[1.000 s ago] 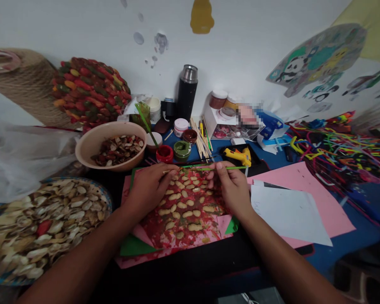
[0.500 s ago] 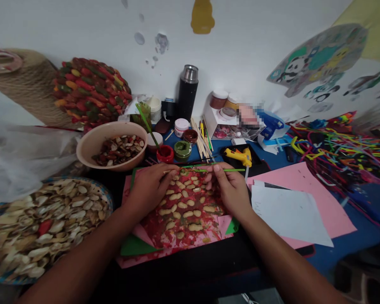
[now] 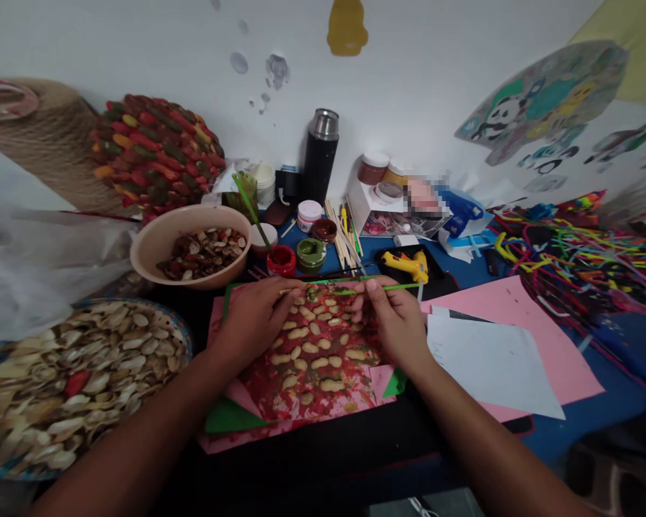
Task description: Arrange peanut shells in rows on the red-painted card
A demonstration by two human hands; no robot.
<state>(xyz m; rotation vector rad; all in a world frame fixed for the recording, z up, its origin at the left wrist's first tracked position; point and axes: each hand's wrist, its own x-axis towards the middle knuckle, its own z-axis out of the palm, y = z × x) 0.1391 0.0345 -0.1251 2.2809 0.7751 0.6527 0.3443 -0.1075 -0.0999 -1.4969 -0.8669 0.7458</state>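
Pinched in my right hand (image 3: 395,319) is a thin green-handled paintbrush (image 3: 401,287), its tip pointing left. My left hand (image 3: 258,312) is closed at the far edge of the paint-smeared pink sheet (image 3: 349,409). At its fingertips is a peanut shell (image 3: 312,293) smeared with green, partly hidden by the fingers. The brush tip is close to that shell; whether they touch I cannot tell. Rows of unpainted peanut shells (image 3: 331,386) lie on the sheet between my hands. Open jars of green paint (image 3: 311,257) and red paint (image 3: 281,262) stand just beyond.
At left are a basket of shell halves (image 3: 108,359) and a beige bowl (image 3: 191,276). A black flask (image 3: 319,158), wooden sticks (image 3: 338,230) and a yellow glue gun (image 3: 406,266) sit behind. Paper sheets (image 3: 489,366) and pipe cleaners (image 3: 565,251) lie right.
The brush tip in my right hand has shifted slightly down, and more of the green-smeared shell shows at my left fingertips. Otherwise the hands stay nearly in place.
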